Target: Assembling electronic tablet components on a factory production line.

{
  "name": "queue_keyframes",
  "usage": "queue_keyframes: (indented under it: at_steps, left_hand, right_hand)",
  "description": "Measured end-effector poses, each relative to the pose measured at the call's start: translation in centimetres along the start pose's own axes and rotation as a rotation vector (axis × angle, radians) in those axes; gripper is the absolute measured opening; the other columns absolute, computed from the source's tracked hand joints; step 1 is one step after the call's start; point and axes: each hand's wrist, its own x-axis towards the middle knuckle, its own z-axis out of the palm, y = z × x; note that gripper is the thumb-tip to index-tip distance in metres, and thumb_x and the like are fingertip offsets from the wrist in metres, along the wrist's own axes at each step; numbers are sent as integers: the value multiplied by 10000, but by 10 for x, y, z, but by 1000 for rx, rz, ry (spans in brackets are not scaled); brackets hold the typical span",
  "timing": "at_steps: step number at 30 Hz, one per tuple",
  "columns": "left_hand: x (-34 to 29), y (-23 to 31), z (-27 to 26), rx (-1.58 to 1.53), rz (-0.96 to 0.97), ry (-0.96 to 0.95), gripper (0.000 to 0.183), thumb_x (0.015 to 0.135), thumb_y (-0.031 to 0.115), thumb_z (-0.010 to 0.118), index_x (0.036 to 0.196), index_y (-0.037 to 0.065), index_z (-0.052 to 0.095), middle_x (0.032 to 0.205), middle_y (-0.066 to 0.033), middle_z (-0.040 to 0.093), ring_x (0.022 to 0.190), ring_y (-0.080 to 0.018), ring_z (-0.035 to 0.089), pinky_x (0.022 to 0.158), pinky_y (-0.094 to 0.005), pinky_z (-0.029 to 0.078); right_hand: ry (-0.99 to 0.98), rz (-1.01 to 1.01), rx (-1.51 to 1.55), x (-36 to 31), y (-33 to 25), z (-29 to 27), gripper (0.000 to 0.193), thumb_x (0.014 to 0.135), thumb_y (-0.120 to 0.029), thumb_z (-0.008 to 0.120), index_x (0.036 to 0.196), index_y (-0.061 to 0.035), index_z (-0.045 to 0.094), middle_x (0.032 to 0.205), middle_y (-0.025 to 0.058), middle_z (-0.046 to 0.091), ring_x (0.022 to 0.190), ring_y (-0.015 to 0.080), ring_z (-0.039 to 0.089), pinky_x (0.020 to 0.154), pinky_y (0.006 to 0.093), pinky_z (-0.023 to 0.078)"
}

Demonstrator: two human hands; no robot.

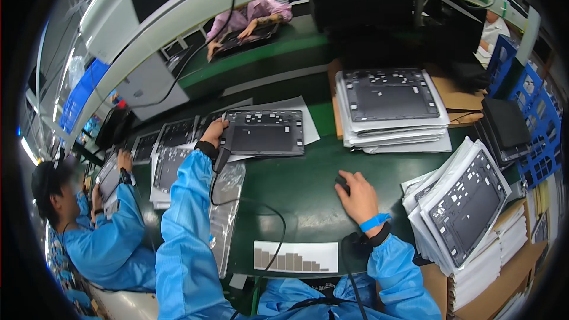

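My left hand (216, 131) reaches forward and grips the left edge of a dark grey tablet back shell (267, 137), which has small white labels and fittings along its far side. The shell is above the green table, near a pale sheet (309, 120). A black piece with a cable (221, 160) hangs just below that hand. My right hand (359, 197) is over the table with its fingers curled round a small dark object (342, 183), mostly hidden. A blue strap (375, 221) circles the right wrist.
Shells layered with white sheets form a stack (391, 133) at the far right and a tilted pile (459, 207) nearer. A printed strip (296, 257) lies at the front edge. At left, a co-worker in blue (109, 249) handles another shell. Blue racks (536, 118) stand at right.
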Motion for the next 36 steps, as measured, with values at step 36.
queue_keyframes:
  at_steps: [36]
  left_hand:
    - [-462,-65,162,663,454,-372,568,988,279,590,1483,48,435,1584,-237,296,1432,-424,343,1176,-514,312]
  right_hand:
    - [5,217,585,-190,-91,-164,240,999,-144,511,853,26,597,909,116,571,753,162,561,728,300,461]
